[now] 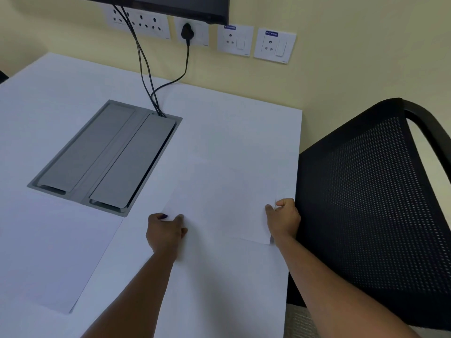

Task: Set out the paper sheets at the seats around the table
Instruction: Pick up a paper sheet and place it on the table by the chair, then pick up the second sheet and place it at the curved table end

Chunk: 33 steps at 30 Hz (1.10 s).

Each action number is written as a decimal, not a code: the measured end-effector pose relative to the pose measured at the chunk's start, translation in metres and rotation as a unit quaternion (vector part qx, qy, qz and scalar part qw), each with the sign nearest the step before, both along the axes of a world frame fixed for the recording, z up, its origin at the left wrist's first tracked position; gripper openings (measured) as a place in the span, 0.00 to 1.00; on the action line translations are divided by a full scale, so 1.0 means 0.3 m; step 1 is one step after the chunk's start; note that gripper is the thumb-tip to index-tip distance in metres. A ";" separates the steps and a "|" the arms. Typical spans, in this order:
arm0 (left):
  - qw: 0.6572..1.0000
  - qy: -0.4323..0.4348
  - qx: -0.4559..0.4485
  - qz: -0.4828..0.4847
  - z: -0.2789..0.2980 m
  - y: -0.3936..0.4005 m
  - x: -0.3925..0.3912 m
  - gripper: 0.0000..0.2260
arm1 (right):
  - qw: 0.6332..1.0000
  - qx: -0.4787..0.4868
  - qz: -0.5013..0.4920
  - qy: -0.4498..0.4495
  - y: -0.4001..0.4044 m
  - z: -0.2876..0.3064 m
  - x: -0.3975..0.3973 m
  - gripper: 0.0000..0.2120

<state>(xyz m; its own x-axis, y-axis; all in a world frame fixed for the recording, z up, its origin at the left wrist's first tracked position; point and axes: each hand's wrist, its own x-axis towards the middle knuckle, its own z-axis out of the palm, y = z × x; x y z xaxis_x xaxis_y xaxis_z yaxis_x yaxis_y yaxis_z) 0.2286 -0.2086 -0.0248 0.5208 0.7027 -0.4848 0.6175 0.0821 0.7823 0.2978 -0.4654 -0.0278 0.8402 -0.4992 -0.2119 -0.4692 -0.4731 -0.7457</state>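
A blank white paper sheet [224,203] lies flat on the white table [231,113], close to its right edge and facing the black mesh chair [373,203]. My left hand [166,231] pinches the sheet's near left edge. My right hand [284,219] grips its right edge near the table's rim. A second white sheet [66,259] lies flat on the table at the lower left, apart from both hands.
A grey flip-lid cable box [105,157] is set into the table's middle, with black cables [146,76] running up to wall sockets [234,40] and a dark screen [170,6]. The wall stands just behind the table's far edge.
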 end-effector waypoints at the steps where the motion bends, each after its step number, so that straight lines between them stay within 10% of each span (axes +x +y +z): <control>1: 1.000 -0.001 -0.001 0.002 -0.004 0.001 -0.001 0.16 | 1.000 0.001 -0.001 0.001 0.000 0.000 0.000 0.11; 25: 0.998 -0.063 0.023 0.021 -0.010 0.019 -0.139 0.17 | 0.994 0.080 -0.047 -0.054 0.022 0.000 -0.034 0.05; 33: 0.988 -0.059 0.126 0.068 0.055 0.249 -0.246 0.14 | 0.964 0.025 0.189 -0.186 0.389 0.062 -0.185 0.06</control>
